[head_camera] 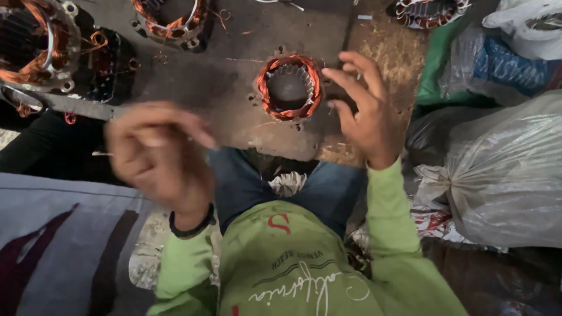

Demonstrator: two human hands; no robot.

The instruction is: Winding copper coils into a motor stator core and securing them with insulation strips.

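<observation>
Head view: a copper-wound motor stator lies flat on the dark slab, far of the knees.
Right hand hovers spread beside it, grasping nothing; left hand is blurred, grip unclear. It looks heavy and rigid; copper windings seem delicate, so grasp the steel rim.

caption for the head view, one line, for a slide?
Person's right hand beside a copper-wound motor stator on the floor; blurred left hand raised.
</observation>
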